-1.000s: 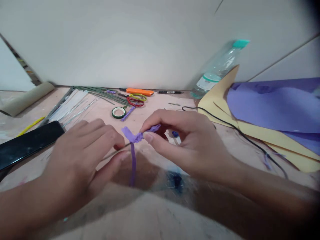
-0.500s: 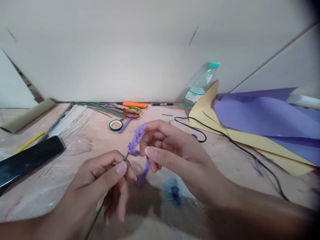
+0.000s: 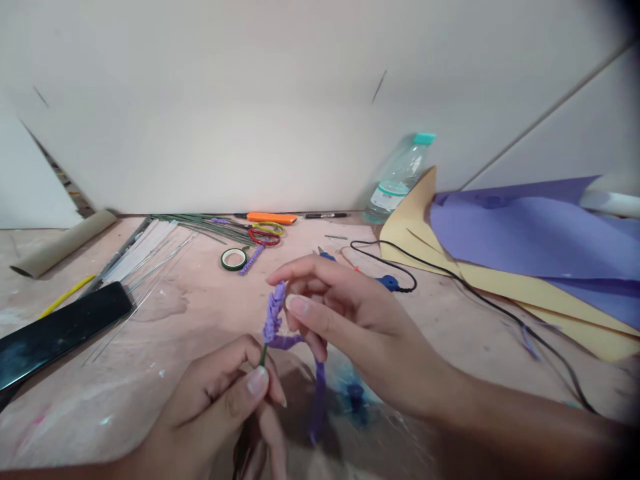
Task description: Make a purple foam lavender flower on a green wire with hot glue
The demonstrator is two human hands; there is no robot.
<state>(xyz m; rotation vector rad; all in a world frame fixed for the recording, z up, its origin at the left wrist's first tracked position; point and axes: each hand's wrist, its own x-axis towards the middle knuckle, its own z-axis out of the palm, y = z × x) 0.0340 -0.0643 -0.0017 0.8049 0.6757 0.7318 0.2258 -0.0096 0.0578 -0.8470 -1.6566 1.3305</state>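
Note:
Between thumb and index finger, my left hand (image 3: 227, 397) pinches a green stem (image 3: 263, 355) just below a purple paper flower spike (image 3: 273, 312). The spike stands nearly upright, tilted slightly right. My right hand (image 3: 345, 310) is curled at the spike's right side, its index fingertip by the top. From the base of the spike a purple strip (image 3: 287, 342) runs right to my right hand's lower fingers, and its loose end (image 3: 317, 403) hangs below them. The strip passes partly out of sight behind those fingers.
Behind my hands lie green tape (image 3: 233, 259), a purple twisted piece (image 3: 252, 260), scissors (image 3: 265, 233), an orange cutter (image 3: 271, 218) and a pen (image 3: 326, 215). A phone (image 3: 65, 333) is left; a glue gun (image 3: 387, 283), bottle (image 3: 397, 183) and purple paper (image 3: 515, 233) are right.
The flower spike has moved down and become more upright. My left hand has shifted down and right, and my right hand slightly down. More of the blue tool behind my right hand shows.

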